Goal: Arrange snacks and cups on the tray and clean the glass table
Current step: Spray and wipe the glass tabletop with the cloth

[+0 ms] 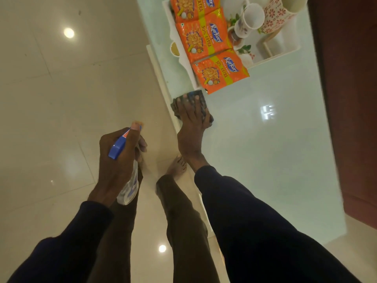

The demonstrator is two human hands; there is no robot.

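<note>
My right hand (191, 117) presses flat on a dark cloth (201, 96) near the left edge of the glass table (265, 150), just below the tray. My left hand (120, 158) grips a clear spray bottle (130, 186) with a blue nozzle, held over the floor left of the table. The white tray (285, 52) at the far end carries three orange snack packets (204, 37), the nearest (220, 72) overhanging its front rim. A white floral cup (250, 19) and a red-flowered mug (281, 13) stand on the tray's right half.
A dark red-brown piece of furniture (350, 99) runs along the table's right side. Glossy cream floor tiles (51, 99) lie to the left. My legs and bare feet (177, 166) stand against the table's left edge.
</note>
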